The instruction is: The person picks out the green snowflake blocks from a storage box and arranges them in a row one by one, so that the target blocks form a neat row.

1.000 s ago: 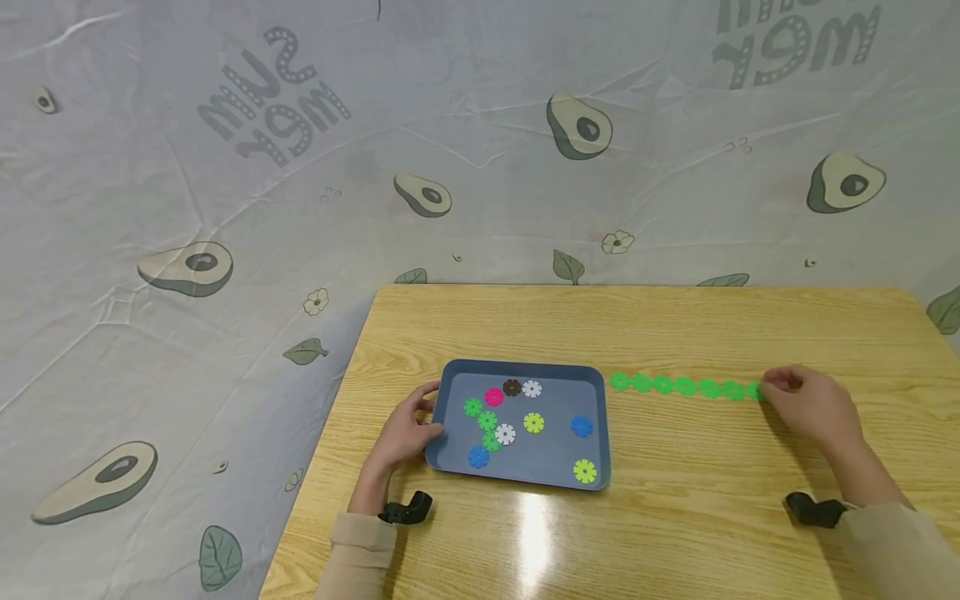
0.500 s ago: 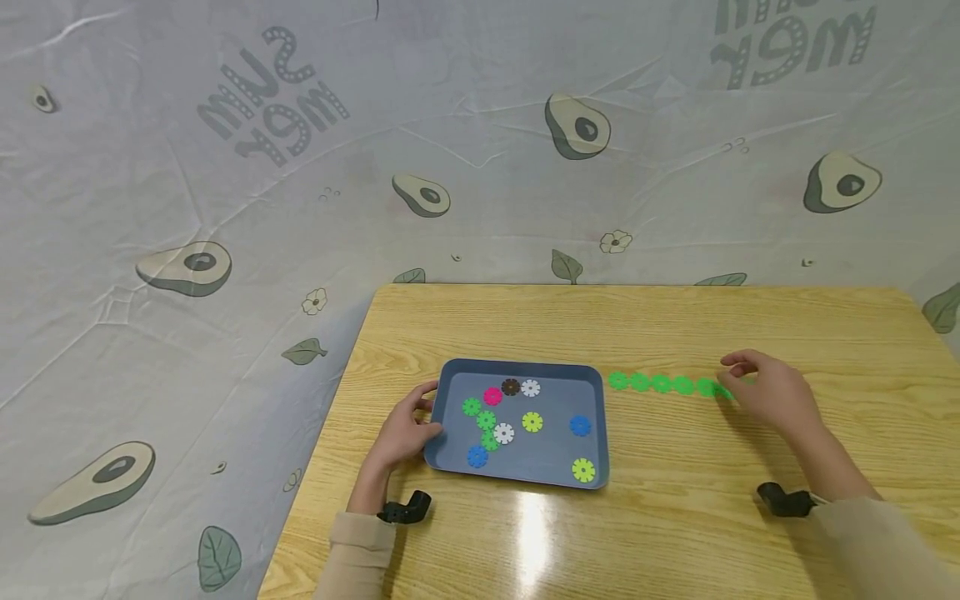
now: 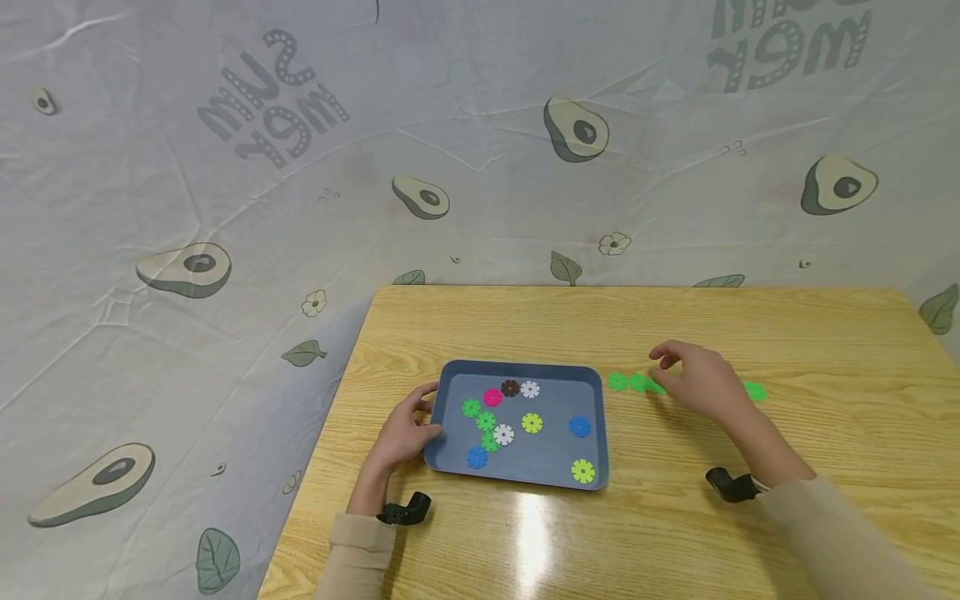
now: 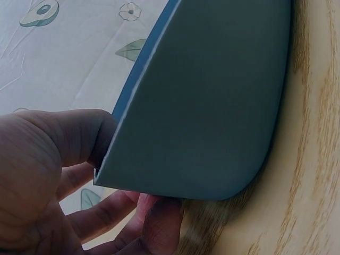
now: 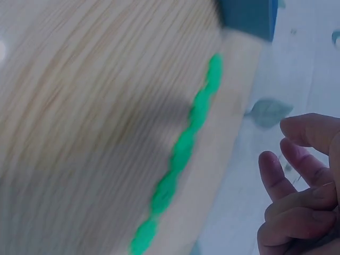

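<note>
My left hand [image 3: 402,429] grips the left edge of a grey-blue tray [image 3: 551,454], thumb at its rim and fingers against the outside wall. Inside the tray lie several notched plastic discs: green [image 3: 471,407], pink [image 3: 492,397], brown [image 3: 510,388], white [image 3: 530,389], yellow [image 3: 532,423] and blue [image 3: 580,427]. To the tray's right, a straight row of green notched discs [image 3: 617,382] lies on the table. Above that row hovers my right hand [image 3: 701,385], fingers loosely bent, nothing visible in them; it hides the row's middle. The right wrist view shows the row [image 5: 183,151] apart from the fingers.
A wooden table [image 3: 675,533] carries everything, its far edge against a pale cloth [image 3: 480,167] printed with avocados and leaves. The tray's corner [image 5: 247,18] stands just past the end of the green row in the right wrist view.
My right hand has left the right end of the green row, where it touched the last disc, and moved left over the row towards the tray. The left hand and tray stay put.
</note>
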The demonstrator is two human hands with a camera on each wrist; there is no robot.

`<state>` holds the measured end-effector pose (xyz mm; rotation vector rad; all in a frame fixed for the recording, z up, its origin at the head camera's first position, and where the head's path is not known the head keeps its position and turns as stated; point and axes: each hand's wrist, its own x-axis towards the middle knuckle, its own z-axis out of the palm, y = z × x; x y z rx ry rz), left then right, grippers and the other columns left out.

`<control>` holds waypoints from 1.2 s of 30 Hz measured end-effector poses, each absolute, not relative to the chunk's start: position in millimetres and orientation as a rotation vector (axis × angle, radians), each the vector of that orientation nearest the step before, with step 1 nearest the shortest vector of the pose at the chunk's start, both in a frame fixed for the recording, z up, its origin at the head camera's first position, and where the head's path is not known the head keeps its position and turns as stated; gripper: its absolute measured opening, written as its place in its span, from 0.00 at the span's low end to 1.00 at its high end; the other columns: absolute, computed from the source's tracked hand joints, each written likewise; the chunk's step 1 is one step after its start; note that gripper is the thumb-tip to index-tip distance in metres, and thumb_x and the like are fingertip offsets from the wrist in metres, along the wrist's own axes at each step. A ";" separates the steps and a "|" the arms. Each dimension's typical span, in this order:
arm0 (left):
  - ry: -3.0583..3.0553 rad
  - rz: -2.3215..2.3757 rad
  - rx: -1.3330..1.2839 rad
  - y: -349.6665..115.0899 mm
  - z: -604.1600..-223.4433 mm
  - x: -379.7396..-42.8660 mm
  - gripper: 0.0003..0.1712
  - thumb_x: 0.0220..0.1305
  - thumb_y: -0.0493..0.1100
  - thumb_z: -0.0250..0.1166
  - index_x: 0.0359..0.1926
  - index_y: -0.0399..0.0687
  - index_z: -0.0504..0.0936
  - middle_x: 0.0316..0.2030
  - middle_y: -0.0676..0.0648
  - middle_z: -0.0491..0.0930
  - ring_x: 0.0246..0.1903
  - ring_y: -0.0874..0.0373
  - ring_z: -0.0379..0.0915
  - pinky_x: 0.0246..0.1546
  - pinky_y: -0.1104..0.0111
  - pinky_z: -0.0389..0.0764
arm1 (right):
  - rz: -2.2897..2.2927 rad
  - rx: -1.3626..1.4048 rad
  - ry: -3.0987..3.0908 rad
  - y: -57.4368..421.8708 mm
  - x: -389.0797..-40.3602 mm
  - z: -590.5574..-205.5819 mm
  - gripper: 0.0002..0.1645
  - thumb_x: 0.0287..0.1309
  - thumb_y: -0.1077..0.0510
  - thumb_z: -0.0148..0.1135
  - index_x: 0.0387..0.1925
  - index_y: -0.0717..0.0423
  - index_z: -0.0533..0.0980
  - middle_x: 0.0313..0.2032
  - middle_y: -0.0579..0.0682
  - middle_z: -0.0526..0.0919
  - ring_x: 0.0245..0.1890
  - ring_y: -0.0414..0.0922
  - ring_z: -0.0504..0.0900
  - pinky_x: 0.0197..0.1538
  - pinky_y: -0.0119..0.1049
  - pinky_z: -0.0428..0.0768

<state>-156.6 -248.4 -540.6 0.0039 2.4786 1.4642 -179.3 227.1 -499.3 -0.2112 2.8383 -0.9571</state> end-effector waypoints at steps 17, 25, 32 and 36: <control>2.477 1.463 0.009 -249.2 -543.2 -157.5 0.43 0.59 0.27 0.66 0.75 0.50 0.70 0.50 0.37 0.77 0.25 0.54 0.74 0.31 0.62 0.79 | -0.919 -0.479 2.785 112.7 -196.3 -490.5 0.16 0.65 0.55 0.69 0.52 0.55 0.83 0.40 0.50 0.84 0.38 0.48 0.80 0.42 0.49 0.78; 2.480 1.463 0.004 -250.2 -541.1 -156.9 0.43 0.59 0.28 0.66 0.75 0.50 0.70 0.51 0.37 0.77 0.26 0.53 0.75 0.31 0.62 0.79 | -0.892 -0.563 2.717 78.1 -200.6 -489.8 0.19 0.64 0.54 0.70 0.54 0.54 0.83 0.41 0.49 0.84 0.38 0.46 0.80 0.43 0.47 0.80; 2.464 1.475 -0.018 -250.5 -541.1 -157.5 0.42 0.60 0.27 0.66 0.75 0.51 0.70 0.51 0.36 0.77 0.26 0.53 0.75 0.31 0.62 0.80 | -0.868 -0.699 2.681 45.3 -204.9 -488.4 0.18 0.65 0.55 0.69 0.54 0.56 0.83 0.40 0.49 0.84 0.36 0.43 0.79 0.41 0.45 0.79; 2.460 1.476 -0.013 -250.6 -542.8 -158.0 0.42 0.59 0.28 0.67 0.75 0.51 0.70 0.51 0.37 0.77 0.27 0.53 0.75 0.31 0.62 0.80 | -0.845 -0.745 2.652 27.2 -206.1 -489.7 0.17 0.66 0.55 0.69 0.54 0.56 0.83 0.36 0.45 0.82 0.34 0.41 0.79 0.42 0.43 0.79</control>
